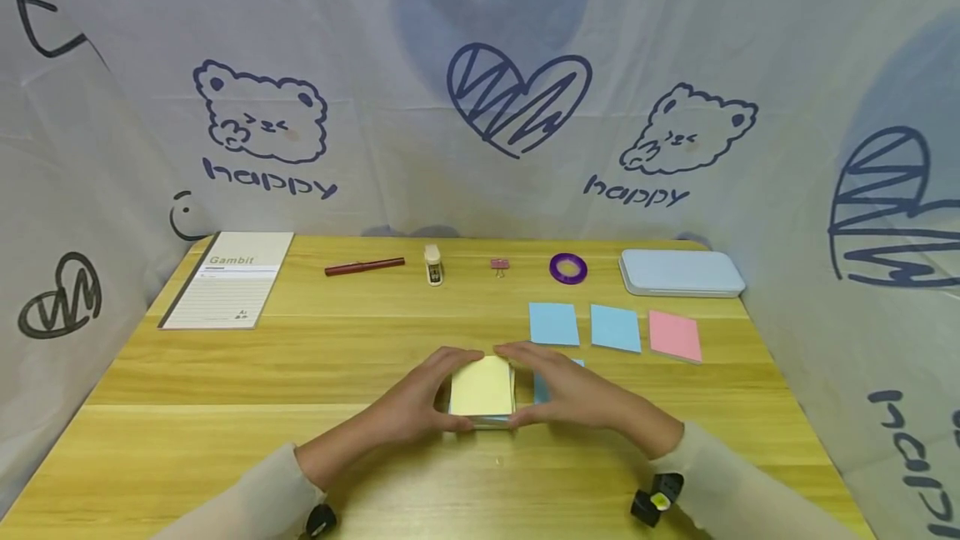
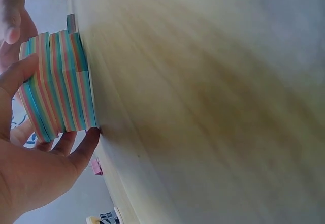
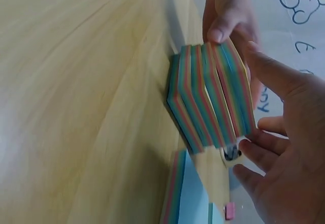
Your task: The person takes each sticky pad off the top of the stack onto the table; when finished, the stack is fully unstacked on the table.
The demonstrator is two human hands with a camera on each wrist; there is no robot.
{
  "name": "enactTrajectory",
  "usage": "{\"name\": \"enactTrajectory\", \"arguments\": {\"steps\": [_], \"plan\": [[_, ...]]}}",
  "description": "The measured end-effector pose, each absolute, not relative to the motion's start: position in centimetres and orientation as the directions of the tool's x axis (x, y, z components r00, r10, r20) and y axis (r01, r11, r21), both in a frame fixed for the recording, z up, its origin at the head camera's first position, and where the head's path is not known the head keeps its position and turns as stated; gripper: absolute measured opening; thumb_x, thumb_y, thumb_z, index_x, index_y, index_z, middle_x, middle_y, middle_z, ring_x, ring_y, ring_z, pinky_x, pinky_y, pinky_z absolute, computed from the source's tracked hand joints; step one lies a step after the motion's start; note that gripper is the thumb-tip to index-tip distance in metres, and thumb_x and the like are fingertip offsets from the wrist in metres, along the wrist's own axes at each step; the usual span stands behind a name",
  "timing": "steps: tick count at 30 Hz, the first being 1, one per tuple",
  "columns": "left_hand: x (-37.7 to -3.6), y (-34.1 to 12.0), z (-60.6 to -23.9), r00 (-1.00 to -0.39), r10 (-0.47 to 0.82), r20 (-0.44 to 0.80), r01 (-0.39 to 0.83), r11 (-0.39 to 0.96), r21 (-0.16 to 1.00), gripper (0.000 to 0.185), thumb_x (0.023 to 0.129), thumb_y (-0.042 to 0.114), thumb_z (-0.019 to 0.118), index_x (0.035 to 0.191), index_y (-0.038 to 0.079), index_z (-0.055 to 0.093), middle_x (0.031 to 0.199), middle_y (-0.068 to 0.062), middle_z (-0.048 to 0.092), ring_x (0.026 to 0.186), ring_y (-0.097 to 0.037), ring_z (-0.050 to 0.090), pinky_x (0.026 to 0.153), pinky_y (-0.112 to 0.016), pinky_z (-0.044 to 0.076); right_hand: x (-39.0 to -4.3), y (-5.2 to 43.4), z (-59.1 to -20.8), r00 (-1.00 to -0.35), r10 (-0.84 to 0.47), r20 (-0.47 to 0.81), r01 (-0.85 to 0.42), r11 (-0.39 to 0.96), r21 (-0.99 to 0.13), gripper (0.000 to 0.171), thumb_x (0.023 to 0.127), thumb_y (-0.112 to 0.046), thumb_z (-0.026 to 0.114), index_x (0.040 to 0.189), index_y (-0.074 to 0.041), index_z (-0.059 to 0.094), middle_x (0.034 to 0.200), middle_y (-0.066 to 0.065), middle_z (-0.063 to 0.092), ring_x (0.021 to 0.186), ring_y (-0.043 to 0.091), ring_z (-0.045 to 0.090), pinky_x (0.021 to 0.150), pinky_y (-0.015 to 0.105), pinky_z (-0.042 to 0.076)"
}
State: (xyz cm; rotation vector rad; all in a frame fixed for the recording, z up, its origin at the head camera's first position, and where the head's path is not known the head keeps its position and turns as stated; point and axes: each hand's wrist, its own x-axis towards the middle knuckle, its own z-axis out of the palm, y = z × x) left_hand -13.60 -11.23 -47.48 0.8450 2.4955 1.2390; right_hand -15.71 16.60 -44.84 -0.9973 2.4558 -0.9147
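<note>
A tall stack of sticky note pads [image 1: 482, 386] with a yellow sheet on top stands on the table before me. Its sides show many coloured stripes, and its layers sit slightly out of line in the left wrist view. My left hand [image 1: 412, 403] grips the left side, thumb at the near corner and fingers round the far one. From the right, my right hand [image 1: 572, 392] holds the stack between thumb and fingers. Under that hand lies a blue pad [image 1: 542, 390], mostly hidden.
Two blue pads [image 1: 554, 324] [image 1: 616, 328] and a pink pad [image 1: 675, 336] lie at the right. Along the back are a notebook [image 1: 225, 282], a dark red pen [image 1: 364, 267], a small white-capped item [image 1: 433, 265], a binder clip [image 1: 499, 266], purple tape [image 1: 568, 268] and a pale blue case [image 1: 682, 273].
</note>
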Motion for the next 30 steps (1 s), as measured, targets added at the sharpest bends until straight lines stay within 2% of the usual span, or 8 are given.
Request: {"name": "enactTrajectory", "arguments": {"steps": [6,13,22,30], "plan": [[-13.7,-11.3,-47.6,-0.807,0.588,0.046,0.395,0.481,0.783,0.087,0.083,0.024,0.089,0.156,0.013,0.041,0.147,-0.007,0.049,0.134,-0.029,0.05,0.113,-0.055,0.044,-15.5,15.2,-45.3,-0.705,-0.706,-0.06,-0.498,0.554,-0.667,0.1,0.082,-0.046,0.086,0.16,-0.008,0.035,0.159,0.007,0.042,0.145,0.03,0.042,0.116,0.052,0.041],[-13.8,-11.3,-47.5,-0.807,0.589,0.037,0.392,0.488,0.78,0.087,0.083,0.024,0.089,0.156,0.015,0.041,0.145,-0.006,0.05,0.131,-0.026,0.052,0.111,-0.052,0.045,-15.2,14.6,-45.9,-0.729,-0.684,-0.028,-0.506,0.566,-0.651,0.094,0.085,-0.048,0.083,0.158,-0.009,0.038,0.148,0.005,0.05,0.133,0.023,0.053,0.108,0.045,0.05],[-13.9,-11.3,-47.7,-0.803,0.595,0.029,0.39,0.488,0.781,0.088,0.083,0.025,0.089,0.156,0.016,0.04,0.145,-0.005,0.049,0.132,-0.026,0.051,0.11,-0.052,0.046,-15.0,14.5,-45.9,-0.742,-0.671,-0.008,-0.5,0.561,-0.659,0.092,0.085,-0.045,0.085,0.157,-0.009,0.041,0.145,0.004,0.052,0.134,0.024,0.053,0.109,0.047,0.049],[-14.0,-11.3,-47.7,-0.8,0.599,0.029,0.391,0.484,0.783,0.09,0.083,0.024,0.089,0.157,0.017,0.038,0.146,-0.005,0.049,0.131,-0.024,0.051,0.109,-0.05,0.046,-15.0,14.7,-46.1,-0.751,-0.66,-0.002,-0.48,0.548,-0.685,0.092,0.084,-0.052,0.083,0.156,-0.01,0.043,0.146,0.002,0.052,0.136,0.025,0.051,0.111,0.051,0.046]]}}
